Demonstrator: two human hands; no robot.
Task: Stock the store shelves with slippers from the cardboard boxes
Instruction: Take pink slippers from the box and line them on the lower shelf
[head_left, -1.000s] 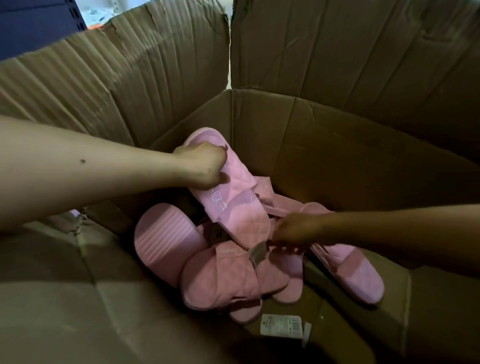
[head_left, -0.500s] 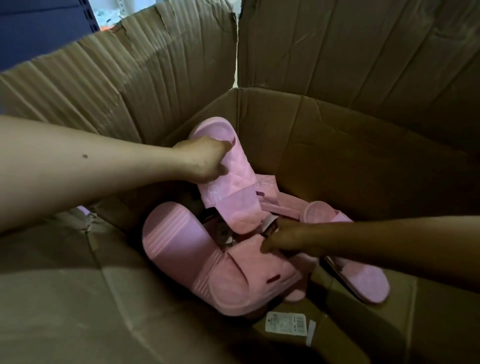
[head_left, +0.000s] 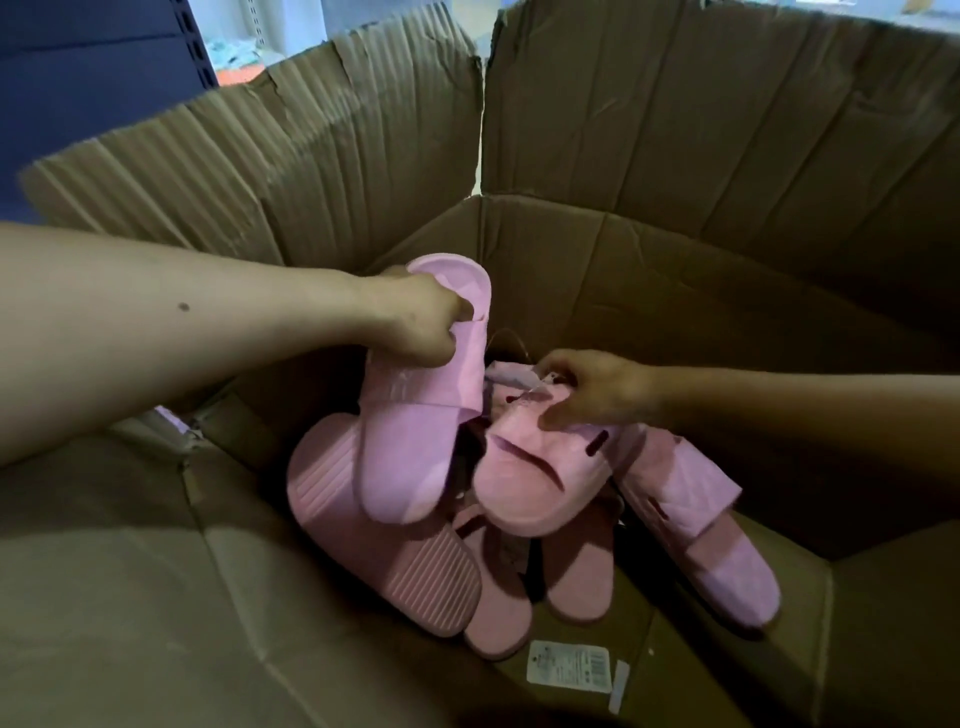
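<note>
Grip of left hand (head_left: 415, 325) clamped on pink slipper (head_left: 410, 457), fingertips hidden under strap; right hand (head_left: 597, 389) clamped on second slipper (head_left: 535, 483).

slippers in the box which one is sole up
The ribbed slipper at the pile's lower left, partly under the held slipper in the left hand. Only it shows a grooved sole; the rest show none.

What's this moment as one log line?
left hand: grips raised slipper | right hand: grips second slipper | inside cardboard box | rest: loose slippers underneath
</note>
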